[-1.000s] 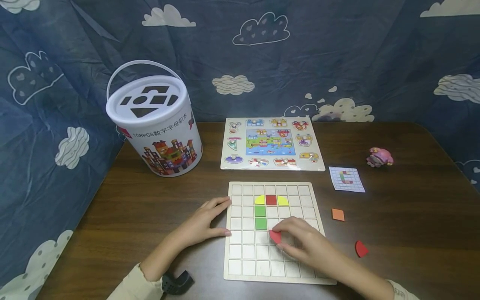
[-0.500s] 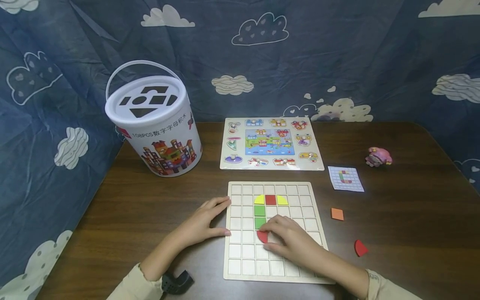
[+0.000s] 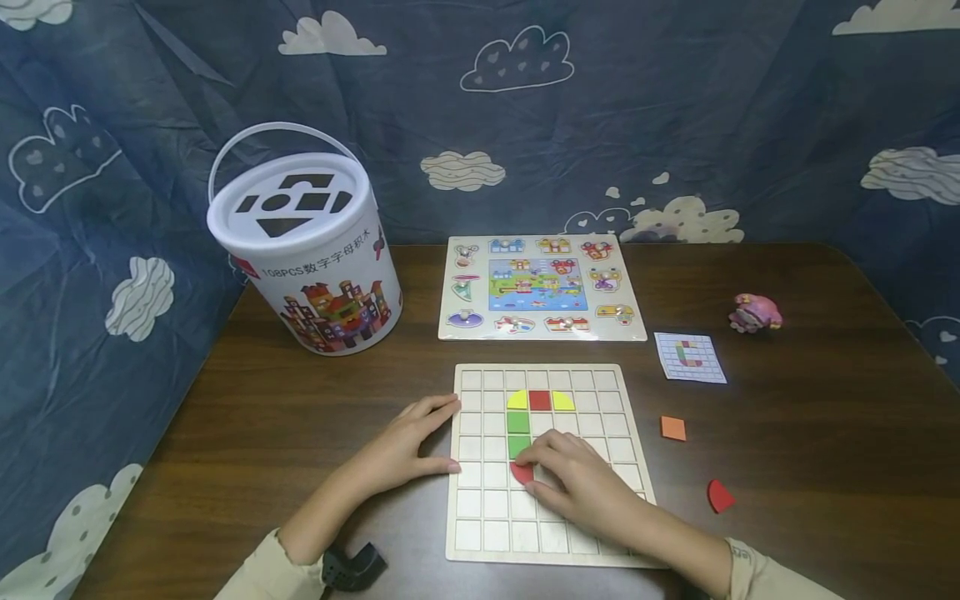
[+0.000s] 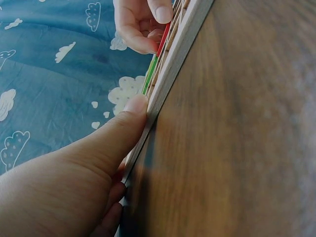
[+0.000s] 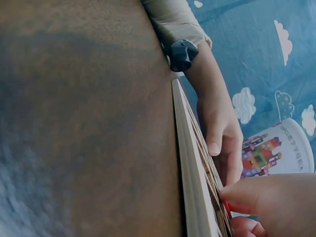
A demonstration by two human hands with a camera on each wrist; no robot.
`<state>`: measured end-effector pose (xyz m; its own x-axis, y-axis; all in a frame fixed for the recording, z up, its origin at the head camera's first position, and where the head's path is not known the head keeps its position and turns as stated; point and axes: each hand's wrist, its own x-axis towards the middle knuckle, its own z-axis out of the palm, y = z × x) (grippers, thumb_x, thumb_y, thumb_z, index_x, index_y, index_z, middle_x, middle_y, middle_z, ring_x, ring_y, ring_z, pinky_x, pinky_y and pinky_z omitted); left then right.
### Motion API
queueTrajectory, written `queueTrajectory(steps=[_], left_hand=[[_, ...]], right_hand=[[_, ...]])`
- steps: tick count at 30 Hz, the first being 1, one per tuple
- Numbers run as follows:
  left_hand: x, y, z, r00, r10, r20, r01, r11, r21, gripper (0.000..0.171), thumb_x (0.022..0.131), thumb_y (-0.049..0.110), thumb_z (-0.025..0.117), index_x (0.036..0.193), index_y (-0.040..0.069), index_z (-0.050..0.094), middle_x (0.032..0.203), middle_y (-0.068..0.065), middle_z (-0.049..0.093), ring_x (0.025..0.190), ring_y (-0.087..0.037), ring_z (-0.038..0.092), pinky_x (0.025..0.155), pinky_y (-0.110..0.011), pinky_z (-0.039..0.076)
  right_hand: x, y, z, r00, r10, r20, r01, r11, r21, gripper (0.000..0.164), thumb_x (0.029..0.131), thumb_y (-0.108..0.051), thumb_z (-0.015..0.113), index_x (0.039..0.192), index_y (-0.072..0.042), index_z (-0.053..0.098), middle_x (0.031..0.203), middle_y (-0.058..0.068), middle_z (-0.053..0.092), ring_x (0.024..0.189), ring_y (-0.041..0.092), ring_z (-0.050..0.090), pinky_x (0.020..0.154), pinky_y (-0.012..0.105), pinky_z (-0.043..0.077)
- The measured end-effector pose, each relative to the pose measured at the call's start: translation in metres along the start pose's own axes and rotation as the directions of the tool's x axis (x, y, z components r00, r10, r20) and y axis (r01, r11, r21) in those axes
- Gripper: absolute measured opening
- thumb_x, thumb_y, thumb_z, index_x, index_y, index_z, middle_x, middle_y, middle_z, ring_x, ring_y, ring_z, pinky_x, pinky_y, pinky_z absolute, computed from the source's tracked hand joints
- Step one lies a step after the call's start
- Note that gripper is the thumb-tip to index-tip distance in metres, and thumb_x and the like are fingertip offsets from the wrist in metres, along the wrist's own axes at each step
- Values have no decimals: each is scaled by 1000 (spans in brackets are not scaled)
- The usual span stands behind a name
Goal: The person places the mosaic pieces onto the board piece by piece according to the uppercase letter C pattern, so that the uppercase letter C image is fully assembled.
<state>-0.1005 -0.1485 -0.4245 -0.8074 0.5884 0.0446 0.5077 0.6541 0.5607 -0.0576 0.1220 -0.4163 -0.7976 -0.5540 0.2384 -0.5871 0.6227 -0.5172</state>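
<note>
A wooden grid board [image 3: 470, 502] lies on the table. My right hand [image 3: 581, 482] pinches a red quarter-circle tile [image 3: 521, 473] between thumb and fingers, at the cell just under the lower green square [image 3: 519, 447]. The fingers partly cover this tile; whether it lies flat in its cell I cannot tell. Another green square [image 3: 518, 422] sits above, topped by a row of a yellow quarter-circle [image 3: 517, 402], a red square [image 3: 539, 401] and a second yellow quarter-circle [image 3: 562, 402]. With relaxed fingers and thumb, my left hand [image 3: 401, 450] touches the board's left edge, also seen in the left wrist view.
Right of the board lie an orange square tile [image 3: 672, 428], a loose red quarter-circle [image 3: 720, 497] and a pattern card [image 3: 712, 367]. A pink toy figure [image 3: 756, 313] sits beyond. Behind stand a picture puzzle [image 3: 453, 329] and, to the left, a white block bucket [image 3: 330, 258].
My right hand has carried the red quarter-circle tile leftward to the cell under the green squares, then stayed there. The left hand has kept its place at the board's edge.
</note>
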Motion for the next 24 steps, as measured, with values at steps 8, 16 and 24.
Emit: queueTrajectory(steps=[8,16,24], left_hand=[[0,0,0,1000,-3,6,3,1000,3,78,76,47,65,140,12,34,140,-3,33,125,-20,29,98,-41,30],[0,1,-1,1000,-6,7,6,1000,-2,78,76,45,66,139,12,35,139,-4,34,124,-21,31,98,-42,31],[0,-1,0,1000,1,5,-1,1000,1,78,77,46,65,139,12,35,139,-5,34,124,-22,31,98,-41,30]], right_hand=[[-3,-3,-21,993,53,104,-59,997,55,33,81,-28,67,112,-21,59,110,-14,50,102,6,45,86,34,41],[-15,9,-56,998,33,-52,-32,999,31,46,76,-21,73,118,-17,56,120,-4,49,110,15,44,86,41,42],[-36,46,-78,981,25,-192,-30,999,-22,55,71,-9,76,121,-10,54,121,0,48,109,15,42,89,12,32]])
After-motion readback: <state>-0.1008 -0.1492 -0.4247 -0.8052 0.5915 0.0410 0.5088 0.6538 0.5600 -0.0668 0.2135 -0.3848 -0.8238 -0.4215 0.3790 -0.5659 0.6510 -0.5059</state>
